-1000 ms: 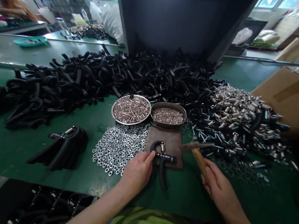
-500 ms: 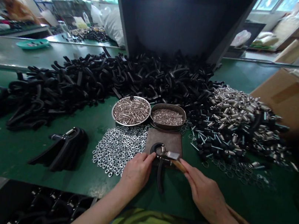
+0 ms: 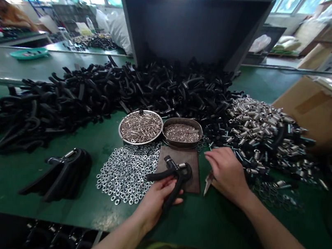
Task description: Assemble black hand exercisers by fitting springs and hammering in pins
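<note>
My left hand (image 3: pixel 160 196) is wrapped around one leg of a black hand grip strengthener (image 3: pixel 181 181), tilted over a dark metal block (image 3: pixel 194 174). Its coil spring (image 3: pixel 182 165) and the black adjusting knob sit at the top end. My right hand (image 3: pixel 229 173) is just right of the block, thumb and forefinger pinched together. A hammer (image 3: pixel 208 183) shows its grey head below that palm; its handle is hidden. Whether the fingertips hold anything small I cannot make out. Loose metal nuts (image 3: pixel 125 174) lie left of the block.
Behind the block stand a round dish of pins (image 3: pixel 141 127) and an oval tin of small metal parts (image 3: pixel 182 132). Black handles (image 3: pixel 159 86) are heaped before a grey bin (image 3: pixel 195 29). Springs (image 3: pixel 257 117) lie at right, assembled grips (image 3: pixel 65 172) at left. Another person sits far left.
The grip strengthener has been lifted and turned over by my left hand, its loose leg now pointing left. My right hand has moved up and right, taking the hammer off the grip.
</note>
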A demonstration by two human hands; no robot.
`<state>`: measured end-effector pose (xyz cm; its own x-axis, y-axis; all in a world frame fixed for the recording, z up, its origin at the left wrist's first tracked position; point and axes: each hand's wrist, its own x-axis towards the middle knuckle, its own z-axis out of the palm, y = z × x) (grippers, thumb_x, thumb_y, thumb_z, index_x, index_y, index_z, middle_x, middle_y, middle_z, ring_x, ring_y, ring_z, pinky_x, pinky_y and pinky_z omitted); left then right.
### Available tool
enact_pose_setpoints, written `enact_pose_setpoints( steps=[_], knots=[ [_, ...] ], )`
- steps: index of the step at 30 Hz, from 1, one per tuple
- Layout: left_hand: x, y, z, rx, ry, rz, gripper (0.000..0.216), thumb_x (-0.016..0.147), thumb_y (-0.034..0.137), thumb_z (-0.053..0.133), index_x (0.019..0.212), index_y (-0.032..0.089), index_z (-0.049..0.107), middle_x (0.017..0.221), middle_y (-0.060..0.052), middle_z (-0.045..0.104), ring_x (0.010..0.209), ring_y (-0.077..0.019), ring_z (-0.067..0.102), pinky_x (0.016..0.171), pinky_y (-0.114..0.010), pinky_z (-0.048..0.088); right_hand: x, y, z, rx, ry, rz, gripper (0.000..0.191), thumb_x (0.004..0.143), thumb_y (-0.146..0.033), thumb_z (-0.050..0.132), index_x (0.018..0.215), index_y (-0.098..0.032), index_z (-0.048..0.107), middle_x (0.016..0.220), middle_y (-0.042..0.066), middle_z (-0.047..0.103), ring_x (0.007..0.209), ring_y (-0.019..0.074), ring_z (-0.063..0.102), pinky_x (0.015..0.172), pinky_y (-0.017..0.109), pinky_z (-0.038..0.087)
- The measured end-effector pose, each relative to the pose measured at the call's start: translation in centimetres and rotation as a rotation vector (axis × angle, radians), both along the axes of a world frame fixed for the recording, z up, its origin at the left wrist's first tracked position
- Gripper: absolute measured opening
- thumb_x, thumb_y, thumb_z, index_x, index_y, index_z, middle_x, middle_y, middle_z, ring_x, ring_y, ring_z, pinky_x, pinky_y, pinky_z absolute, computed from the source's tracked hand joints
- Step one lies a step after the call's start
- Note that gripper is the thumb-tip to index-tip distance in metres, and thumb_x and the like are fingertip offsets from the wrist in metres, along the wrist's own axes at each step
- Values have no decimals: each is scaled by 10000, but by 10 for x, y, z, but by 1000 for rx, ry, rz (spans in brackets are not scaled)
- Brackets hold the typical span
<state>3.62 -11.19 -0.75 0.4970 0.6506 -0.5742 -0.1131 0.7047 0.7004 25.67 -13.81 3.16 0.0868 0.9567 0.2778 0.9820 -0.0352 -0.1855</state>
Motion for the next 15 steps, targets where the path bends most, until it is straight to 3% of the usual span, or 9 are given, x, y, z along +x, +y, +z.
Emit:
enact_pose_setpoints(
  steps=[3, 7, 12, 15],
  knots=[
    [3, -13, 6, -62, -102, 67, 370, 722, 198, 686, 1087, 150, 657, 1221, -109, 613, 1117, -206, 576, 972, -318, 451, -2, 69, 12, -184, -29, -20, 267, 902, -241, 451, 907, -183, 711, 978, 98, 667, 1002, 241, 516, 857, 347, 422],
    [-2, -25, 15, -48, -135, 17, 465, 699, 241, 719, 1153, 192, 633, 1337, -77, 535, 1275, -211, 444, 1102, -346, 299, -4, 131, 3, -344, -25, -25, 84, 756, -213, 655, 763, -161, 720, 842, 119, 685, 904, 265, 589, 721, 343, 463],
    [-17, -19, 29, 119, -8, -147, 541, 707, 322, 715, 1220, 211, 587, 1349, -84, 523, 1254, -230, 468, 1088, -375, 314, -5, 148, -16, -416, 17, -51, 170, 795, -310, 655, 812, -143, 677, 869, 76, 687, 849, 195, 627, 761, 346, 477],
    [-18, 9, 40, 422, 112, -210, 404, 765, 328, 650, 1149, 203, 626, 1223, -87, 616, 1119, -227, 571, 1000, -380, 412, 1, 144, -19, -362, 81, -62, 87, 768, -254, 662, 749, -174, 692, 841, 80, 702, 886, 216, 634, 762, 303, 456]
  ],
)
